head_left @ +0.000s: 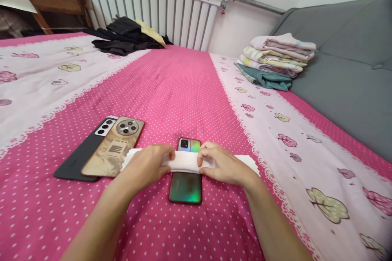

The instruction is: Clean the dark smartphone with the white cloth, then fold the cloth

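Note:
A folded white cloth point(185, 161) stretches sideways across the middle of a shiny green phone point(185, 189), which lies back up with its camera at the far end. My left hand point(153, 162) pinches the cloth near the phone's left edge, thumb and fingers closed on it. At the right edge, my right hand point(219, 163) grips the same cloth between thumb and curled fingers. The cloth's zigzag-cut ends stick out beyond both hands. Left of my left hand, a gold phone point(113, 147) with a round camera ring and a label rests partly on a dark grey phone point(81, 153).
A pink dotted bedspread point(180, 77) lies under everything. Dark clothes point(125, 36) are heaped at the far side by a white radiator point(153, 4). Folded cloths point(275, 59) are stacked at right against a grey padded headboard point(346, 65). A wooden table point(52, 0) stands far left.

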Demonstrator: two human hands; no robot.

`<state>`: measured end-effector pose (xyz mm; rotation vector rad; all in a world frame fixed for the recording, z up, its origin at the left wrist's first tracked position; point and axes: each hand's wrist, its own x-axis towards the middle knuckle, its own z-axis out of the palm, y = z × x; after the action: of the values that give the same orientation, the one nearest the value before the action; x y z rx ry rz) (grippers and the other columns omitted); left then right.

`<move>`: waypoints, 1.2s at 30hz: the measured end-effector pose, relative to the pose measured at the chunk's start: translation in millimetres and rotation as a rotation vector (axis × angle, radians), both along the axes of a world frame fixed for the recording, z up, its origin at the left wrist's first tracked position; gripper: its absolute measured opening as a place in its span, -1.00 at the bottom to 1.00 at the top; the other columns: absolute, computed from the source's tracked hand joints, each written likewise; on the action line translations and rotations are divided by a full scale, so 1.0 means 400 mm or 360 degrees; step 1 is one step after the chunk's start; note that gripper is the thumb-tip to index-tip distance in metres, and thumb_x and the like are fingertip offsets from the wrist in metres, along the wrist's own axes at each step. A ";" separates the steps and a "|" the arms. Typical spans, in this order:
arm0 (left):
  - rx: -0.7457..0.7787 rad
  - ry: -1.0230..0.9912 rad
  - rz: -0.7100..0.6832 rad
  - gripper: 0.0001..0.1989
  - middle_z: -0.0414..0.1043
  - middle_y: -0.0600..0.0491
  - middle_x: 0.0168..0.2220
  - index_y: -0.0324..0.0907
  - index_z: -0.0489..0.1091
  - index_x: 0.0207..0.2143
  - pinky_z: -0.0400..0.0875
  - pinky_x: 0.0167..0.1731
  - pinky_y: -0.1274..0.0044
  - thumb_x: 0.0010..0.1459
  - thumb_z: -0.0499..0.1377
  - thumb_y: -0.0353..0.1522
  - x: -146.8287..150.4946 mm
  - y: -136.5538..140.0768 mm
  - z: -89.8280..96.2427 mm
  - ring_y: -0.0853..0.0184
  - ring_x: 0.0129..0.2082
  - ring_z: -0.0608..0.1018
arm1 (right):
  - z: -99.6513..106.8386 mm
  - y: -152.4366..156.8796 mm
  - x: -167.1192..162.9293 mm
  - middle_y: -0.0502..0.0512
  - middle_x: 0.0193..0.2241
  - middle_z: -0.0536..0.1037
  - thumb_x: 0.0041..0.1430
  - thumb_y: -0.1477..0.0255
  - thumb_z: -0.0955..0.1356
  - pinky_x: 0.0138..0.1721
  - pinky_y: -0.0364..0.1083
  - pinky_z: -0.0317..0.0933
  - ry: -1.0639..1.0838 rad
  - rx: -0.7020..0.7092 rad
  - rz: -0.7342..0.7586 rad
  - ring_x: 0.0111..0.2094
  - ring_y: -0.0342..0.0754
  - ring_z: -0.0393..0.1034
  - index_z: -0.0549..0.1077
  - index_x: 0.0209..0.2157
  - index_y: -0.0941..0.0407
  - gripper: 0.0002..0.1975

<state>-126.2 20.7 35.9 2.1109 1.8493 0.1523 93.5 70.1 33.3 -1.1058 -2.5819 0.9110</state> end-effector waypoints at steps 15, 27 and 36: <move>-0.0114 0.0050 0.0160 -0.78 0.47 0.08 -0.38 -0.08 0.44 -0.39 0.22 -0.45 0.55 -0.17 0.17 -0.47 0.012 0.007 -0.005 0.30 -0.42 0.49 | -0.008 0.002 0.009 -0.04 -0.34 0.28 -0.16 0.59 0.43 -0.31 -0.19 0.07 -0.0144 -0.0154 -0.0073 -0.31 -0.14 0.23 0.41 -0.40 0.09 -0.78; -0.0071 0.0147 0.0136 -0.84 0.45 0.05 -0.33 -0.09 0.39 -0.42 0.23 -0.46 0.52 -0.16 0.14 -0.44 0.025 0.007 -0.004 0.23 -0.37 0.51 | -0.023 0.006 0.002 -0.03 -0.37 0.31 -0.19 0.61 0.35 -0.40 -0.21 0.02 -0.0166 0.0003 -0.0060 -0.37 -0.15 0.23 0.41 -0.43 0.08 -0.79; 0.0087 0.0233 0.0086 -0.82 0.44 0.08 -0.33 -0.09 0.35 -0.37 0.18 -0.50 0.53 -0.11 0.09 -0.43 0.030 0.010 -0.004 0.26 -0.38 0.51 | -0.033 0.020 -0.001 -0.04 -0.36 0.28 -0.18 0.61 0.32 -0.41 -0.20 0.00 -0.0138 0.0146 -0.0111 -0.38 -0.15 0.22 0.37 -0.43 0.09 -0.80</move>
<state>-114.1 24.8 34.2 2.1612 2.0081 0.0631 93.3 77.9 19.9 -1.2265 -2.6063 0.7372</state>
